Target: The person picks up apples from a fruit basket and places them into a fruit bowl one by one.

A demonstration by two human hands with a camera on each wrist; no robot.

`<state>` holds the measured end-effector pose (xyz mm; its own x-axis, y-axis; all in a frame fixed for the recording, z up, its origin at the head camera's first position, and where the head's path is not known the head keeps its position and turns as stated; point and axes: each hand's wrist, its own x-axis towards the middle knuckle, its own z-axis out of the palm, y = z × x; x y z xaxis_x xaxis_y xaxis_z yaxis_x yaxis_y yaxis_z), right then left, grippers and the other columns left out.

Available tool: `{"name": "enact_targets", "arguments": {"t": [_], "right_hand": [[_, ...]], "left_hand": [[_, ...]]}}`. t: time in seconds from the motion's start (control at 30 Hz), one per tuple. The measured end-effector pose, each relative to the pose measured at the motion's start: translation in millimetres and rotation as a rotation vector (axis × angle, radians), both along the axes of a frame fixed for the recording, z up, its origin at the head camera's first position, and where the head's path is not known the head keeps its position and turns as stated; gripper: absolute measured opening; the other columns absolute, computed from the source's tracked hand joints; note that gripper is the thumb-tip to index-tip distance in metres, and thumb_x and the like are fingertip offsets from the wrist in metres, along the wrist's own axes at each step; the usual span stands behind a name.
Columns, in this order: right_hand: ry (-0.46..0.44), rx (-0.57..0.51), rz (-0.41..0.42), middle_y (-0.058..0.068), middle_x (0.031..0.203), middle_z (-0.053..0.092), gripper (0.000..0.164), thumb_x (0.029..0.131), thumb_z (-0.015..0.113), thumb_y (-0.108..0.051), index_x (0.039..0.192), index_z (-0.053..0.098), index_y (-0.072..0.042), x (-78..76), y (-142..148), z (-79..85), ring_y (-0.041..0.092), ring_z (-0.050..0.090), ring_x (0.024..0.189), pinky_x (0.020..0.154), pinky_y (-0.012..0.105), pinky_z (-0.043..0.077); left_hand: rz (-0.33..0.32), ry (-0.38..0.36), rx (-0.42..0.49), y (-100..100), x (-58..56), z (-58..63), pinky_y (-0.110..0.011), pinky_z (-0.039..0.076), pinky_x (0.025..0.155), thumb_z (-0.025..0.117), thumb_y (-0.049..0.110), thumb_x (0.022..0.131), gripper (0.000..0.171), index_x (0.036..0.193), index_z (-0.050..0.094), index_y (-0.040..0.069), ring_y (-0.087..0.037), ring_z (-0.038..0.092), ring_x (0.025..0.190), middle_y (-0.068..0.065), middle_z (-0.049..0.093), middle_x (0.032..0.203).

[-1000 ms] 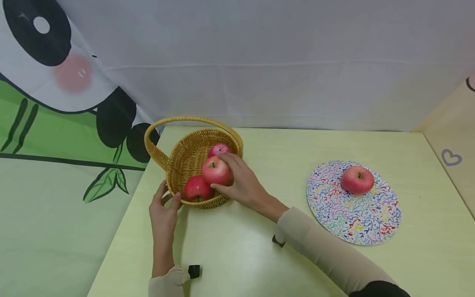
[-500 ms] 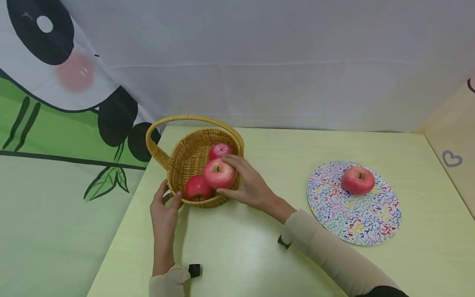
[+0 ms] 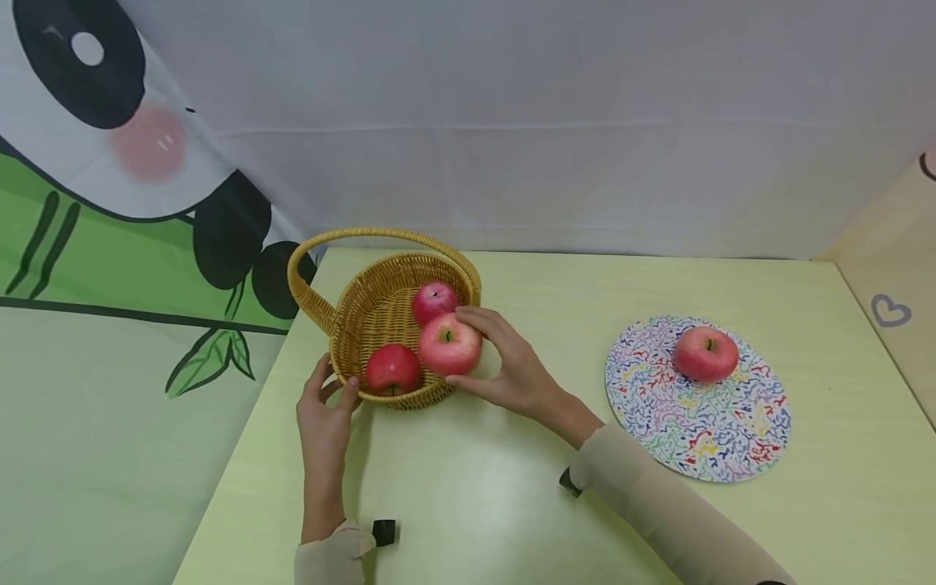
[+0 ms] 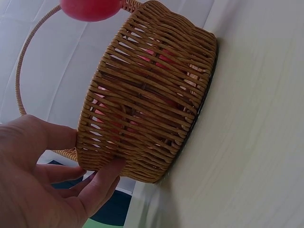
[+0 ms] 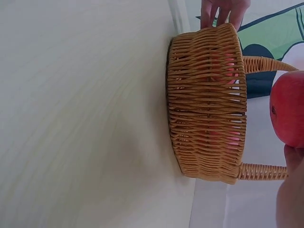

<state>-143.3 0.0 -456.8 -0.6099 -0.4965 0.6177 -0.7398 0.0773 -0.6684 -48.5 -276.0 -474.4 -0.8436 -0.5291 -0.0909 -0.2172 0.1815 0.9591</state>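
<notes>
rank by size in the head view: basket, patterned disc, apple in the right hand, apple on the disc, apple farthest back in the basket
1. Basket and patterned disc: similar spans, too close to rank
2. Held apple and disc apple: look alike, so unranked
3. Rear apple: clearly smallest

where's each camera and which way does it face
Head: on the head, facing forward and down at basket and patterned disc; left hand, right hand, sleeves show.
Left wrist: on that wrist, facing the basket's side; left hand shows.
Right wrist: on that wrist, likewise; both hands partly show.
Wrist views share basket, held apple.
</notes>
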Motion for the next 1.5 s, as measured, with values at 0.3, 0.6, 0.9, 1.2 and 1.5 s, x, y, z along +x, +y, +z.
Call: {"name": "enact_targets", "arguments": {"t": [0.3,0.6,0.9,1.2,1.5], "right_hand": [[-0.056,-0.044,-0.006,0.012,0.151,0.055,0.083,0.076,0.094,-0.013,0.147,0.053,-0.008,8.9,20,-0.6,0.025,0.052,0.141,0.111,0.034,0.056],[-0.074,-0.095,-0.033,0.015,0.149,0.055,0.085,0.073,0.095,-0.007,0.147,0.053,-0.006,18.3,41,1.6,0.026,0.054,0.139,0.112,0.029,0.054],[-0.088,-0.114,-0.064,0.017,0.149,0.054,0.087,0.07,0.095,0.0,0.146,0.053,-0.004,26.1,65,1.6,0.023,0.052,0.141,0.113,0.027,0.052],[-0.12,-0.147,-0.114,0.02,0.149,0.053,0.09,0.066,0.094,0.008,0.146,0.052,-0.001,42.0,88,0.3,0.017,0.051,0.142,0.112,0.023,0.052],[-0.088,-0.197,-0.139,0.027,0.146,0.052,0.09,0.063,0.093,0.014,0.142,0.051,0.009,49.5,107,-2.7,0.016,0.051,0.142,0.112,0.022,0.051]], "left_hand": [[-0.001,0.005,-0.001,0,-0.4,0.3,-0.006,0.058,0.075,0.063,0.009,0.103,0.067,0.164,0.036,0.018,-0.024,0.05,0.13,-0.014,0.047,0.157],[-0.002,0.009,0.0,0,-1.0,-0.3,-0.006,0.058,0.075,0.063,0.009,0.103,0.067,0.163,0.036,0.018,-0.025,0.049,0.131,-0.014,0.047,0.157],[-0.007,0.007,0.0,2,-0.2,-0.1,-0.007,0.059,0.076,0.062,0.01,0.103,0.066,0.163,0.037,0.019,-0.023,0.05,0.129,-0.014,0.047,0.157],[0.004,0.019,-0.017,3,1.1,1.2,-0.008,0.059,0.077,0.063,0.008,0.103,0.065,0.162,0.039,0.018,-0.019,0.052,0.125,-0.014,0.049,0.154],[0.011,0.012,-0.008,3,0.1,0.0,-0.009,0.059,0.079,0.063,0.008,0.103,0.065,0.163,0.038,0.018,-0.019,0.051,0.125,-0.013,0.049,0.154]]}}
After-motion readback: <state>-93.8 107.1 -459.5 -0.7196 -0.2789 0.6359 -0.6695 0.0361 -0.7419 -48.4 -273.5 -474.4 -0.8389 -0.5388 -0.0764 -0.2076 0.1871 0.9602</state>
